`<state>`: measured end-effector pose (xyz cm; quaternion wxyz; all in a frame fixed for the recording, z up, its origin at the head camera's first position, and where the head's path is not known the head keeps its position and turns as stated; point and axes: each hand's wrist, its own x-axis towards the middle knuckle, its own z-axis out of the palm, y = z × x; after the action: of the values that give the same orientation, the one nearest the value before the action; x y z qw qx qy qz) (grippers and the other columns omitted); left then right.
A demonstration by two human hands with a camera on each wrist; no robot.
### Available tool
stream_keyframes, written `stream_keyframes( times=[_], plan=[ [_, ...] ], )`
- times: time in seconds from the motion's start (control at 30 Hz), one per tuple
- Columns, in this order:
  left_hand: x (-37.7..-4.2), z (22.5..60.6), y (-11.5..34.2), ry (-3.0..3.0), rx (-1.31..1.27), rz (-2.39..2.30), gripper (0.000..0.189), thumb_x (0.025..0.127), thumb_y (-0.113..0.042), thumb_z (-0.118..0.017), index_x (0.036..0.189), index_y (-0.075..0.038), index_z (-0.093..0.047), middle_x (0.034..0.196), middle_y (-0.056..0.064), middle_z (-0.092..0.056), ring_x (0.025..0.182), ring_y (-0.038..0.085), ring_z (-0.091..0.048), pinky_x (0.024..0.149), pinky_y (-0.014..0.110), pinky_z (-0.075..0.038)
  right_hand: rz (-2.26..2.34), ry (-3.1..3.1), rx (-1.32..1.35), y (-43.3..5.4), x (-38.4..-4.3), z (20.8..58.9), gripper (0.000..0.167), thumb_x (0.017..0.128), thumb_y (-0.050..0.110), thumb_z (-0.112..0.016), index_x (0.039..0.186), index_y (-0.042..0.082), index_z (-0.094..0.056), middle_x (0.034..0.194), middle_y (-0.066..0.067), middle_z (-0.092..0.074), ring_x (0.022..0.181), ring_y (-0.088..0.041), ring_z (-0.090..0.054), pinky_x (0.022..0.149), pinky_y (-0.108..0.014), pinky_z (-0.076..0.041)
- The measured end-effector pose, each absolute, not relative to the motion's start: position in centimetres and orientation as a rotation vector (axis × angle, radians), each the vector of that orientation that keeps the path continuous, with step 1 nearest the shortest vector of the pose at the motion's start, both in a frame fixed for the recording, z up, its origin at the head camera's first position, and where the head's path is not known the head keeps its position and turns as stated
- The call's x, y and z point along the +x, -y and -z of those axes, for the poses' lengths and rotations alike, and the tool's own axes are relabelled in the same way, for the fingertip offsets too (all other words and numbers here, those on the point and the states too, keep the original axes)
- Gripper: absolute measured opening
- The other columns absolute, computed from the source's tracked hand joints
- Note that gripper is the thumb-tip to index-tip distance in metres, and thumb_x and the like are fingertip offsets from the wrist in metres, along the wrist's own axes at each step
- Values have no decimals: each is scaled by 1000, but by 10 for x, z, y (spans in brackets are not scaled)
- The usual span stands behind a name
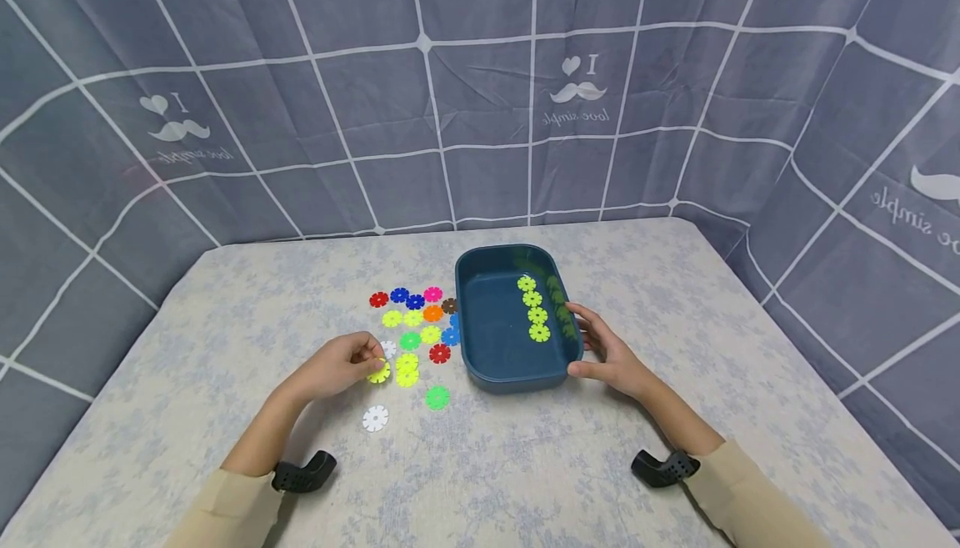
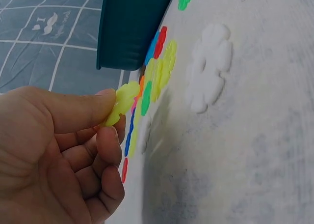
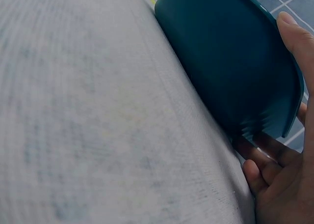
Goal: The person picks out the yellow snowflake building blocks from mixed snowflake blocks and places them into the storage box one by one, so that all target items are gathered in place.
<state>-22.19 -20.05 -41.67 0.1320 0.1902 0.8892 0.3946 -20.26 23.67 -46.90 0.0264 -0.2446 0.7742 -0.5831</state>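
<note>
Left hand (image 1: 341,367) pinching 1 yellow disc (image 2: 123,102) between thumb and finger over the patterned tablecloth (image 1: 480,465), near 1 white disc (image 1: 376,418) and a loose spread of multicoloured discs (image 1: 410,340). Right hand (image 1: 617,362) spread in a relaxed curve against the right side of the blue-green bin (image 1: 491,314), thumb at the rim, though finger contact near the base appears too dim to confirm. Inside the bin, 4 yellow-green discs (image 1: 535,314) form a row near its right wall.

Curtained-off nook — gridded drapes (image 1: 480,93), blue-mottled tablecloth (image 1: 525,465).
</note>
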Motion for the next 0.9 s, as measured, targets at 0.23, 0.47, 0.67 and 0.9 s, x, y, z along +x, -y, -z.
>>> stream_keyframes(
  times=[0.23, 0.47, 0.67, 0.9],
  plan=[
    [-226, 412, 193, -2568, 579, -1147, 9, 95, -10, -62, 95, -2, -58, 80, 4, -56, 72, 19, -50, 63, 31, -43, 1806, -2388, -772, -237, -204, 470, 86, 87, 25, -74, 155, 13, -22, 146, -30, -33, 120, -42, -47, 96, -31, -42],
    [-231, 407, 185, -2561, 614, -1141, 8, 95, -10, -63, 95, -3, -59, 80, 3, -56, 72, 20, -49, 62, 32, -42, 1819, -2368, -785, -237, -203, 469, 87, 87, 24, -74, 155, 11, -21, 146, -31, -32, 120, -45, -48, 96, -29, -42],
    [-234, 405, 181, -2562, 637, -1129, 7, 95, -9, -62, 95, -2, -59, 81, 3, -57, 73, 20, -51, 64, 33, -43, 1816, -2369, -792, -237, -204, 469, 87, 88, 25, -74, 155, 12, -20, 147, -31, -32, 121, -45, -46, 96, -29, -42],
    [-236, 402, 175, -2560, 673, -1136, 7, 96, -8, -61, 96, -2, -58, 83, 4, -58, 75, 21, -52, 66, 34, -44, 1819, -2377, -787, -237, -204, 470, 87, 87, 26, -74, 155, 12, -21, 147, -30, -32, 123, -45, -45, 96, -28, -42]
  ],
)
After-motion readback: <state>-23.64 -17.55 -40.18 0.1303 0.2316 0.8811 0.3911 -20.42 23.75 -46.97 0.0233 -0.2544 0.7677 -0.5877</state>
